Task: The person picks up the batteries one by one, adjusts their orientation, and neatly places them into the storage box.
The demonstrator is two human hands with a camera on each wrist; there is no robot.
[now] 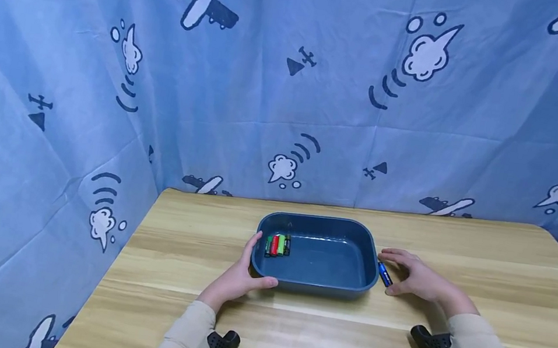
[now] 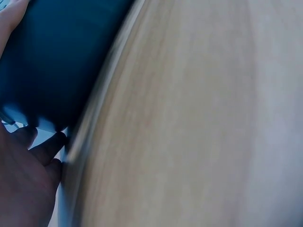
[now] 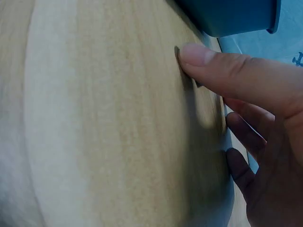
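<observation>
A dark blue plastic basin (image 1: pixel 319 290) stands on the wooden table. Inside, at its left end, several batteries (image 1: pixel 278 245) in green, red and black lie side by side. My left hand (image 1: pixel 238 277) grips the basin's near left corner, thumb along the front wall and fingers against the left side; the left wrist view shows bent fingertips against the wall. Just right of the basin, my right hand (image 1: pixel 416 277) pinches a blue battery (image 1: pixel 384 275) end to end between thumb and fingers. In the right wrist view the thumb (image 3: pixel 227 71) hides that battery.
The wooden table (image 1: pixel 320 344) reaches toward me, with its far edge along a blue curtain (image 1: pixel 329 116) printed with planes and clouds. Another curtain stretch hangs at the left. A black wrist device (image 1: pixel 223 343) sits on the left sleeve, another (image 1: pixel 430 340) on the right.
</observation>
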